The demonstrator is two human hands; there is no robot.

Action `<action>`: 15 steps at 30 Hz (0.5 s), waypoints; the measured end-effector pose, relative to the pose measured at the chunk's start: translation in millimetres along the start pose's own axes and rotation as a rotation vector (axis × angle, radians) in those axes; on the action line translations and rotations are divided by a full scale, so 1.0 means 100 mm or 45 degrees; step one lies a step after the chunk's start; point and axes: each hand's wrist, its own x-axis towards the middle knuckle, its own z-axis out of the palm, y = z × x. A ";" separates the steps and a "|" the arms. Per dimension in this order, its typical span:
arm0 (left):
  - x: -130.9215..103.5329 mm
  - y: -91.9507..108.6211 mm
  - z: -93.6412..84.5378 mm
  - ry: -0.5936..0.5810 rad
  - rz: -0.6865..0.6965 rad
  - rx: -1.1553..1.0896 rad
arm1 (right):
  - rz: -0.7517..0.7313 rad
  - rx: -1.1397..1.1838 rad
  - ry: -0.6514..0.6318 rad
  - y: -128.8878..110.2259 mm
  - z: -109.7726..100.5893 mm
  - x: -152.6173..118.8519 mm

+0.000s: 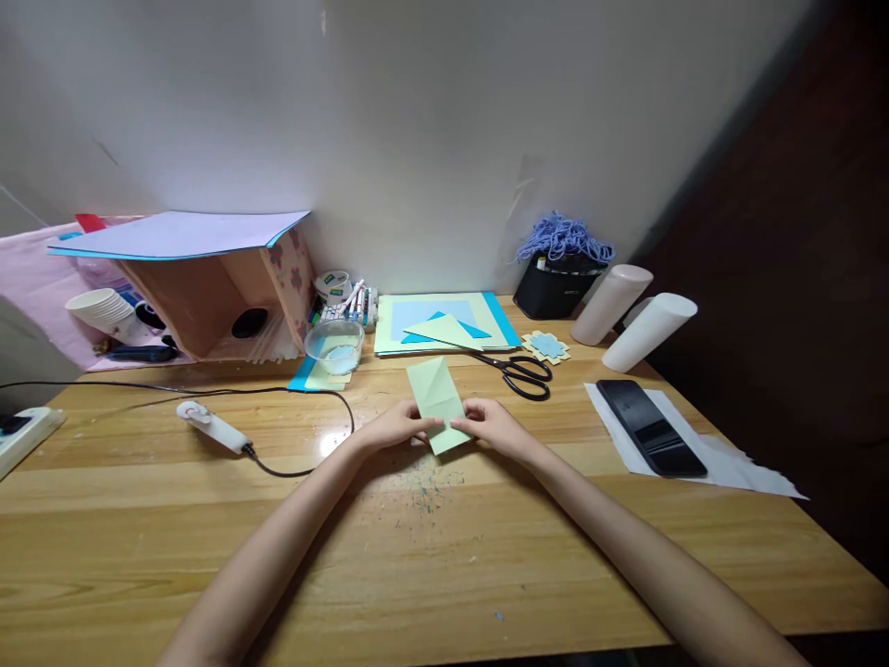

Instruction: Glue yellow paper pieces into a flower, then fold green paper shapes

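A creased, folded piece of pale green paper is held just above the wooden table, tilted a little. My left hand pinches its left edge, thumb on top and fingers behind. On the right edge, my right hand holds it the same way. Behind the paper lie black-handled scissors and a stack of green and blue sheets with a green triangle on top. A flower-like green and blue paper cutout rests right of the stack.
Small paper scraps lie before my hands. At left are a glue gun with its cord, a clear bowl, markers and a pink box. At right are a phone, white rolls and a black holder with yarn.
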 end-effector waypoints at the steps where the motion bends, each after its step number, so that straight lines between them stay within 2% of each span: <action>1: 0.00 0.02 0.01 0.089 0.011 -0.012 | -0.007 -0.017 -0.013 0.01 -0.01 -0.01; 4: 0.02 0.06 0.02 0.335 -0.017 -0.068 | -0.014 -0.058 -0.022 0.03 -0.05 -0.03; 8: 0.05 0.05 0.01 0.481 0.001 -0.108 | -0.035 -0.045 0.182 0.05 -0.09 -0.01; 12: 0.08 0.02 0.03 0.460 -0.011 -0.176 | -0.069 0.003 0.464 0.11 -0.16 0.04; 15: 0.10 -0.02 0.05 0.399 -0.027 -0.264 | -0.086 0.081 0.551 0.16 -0.22 0.07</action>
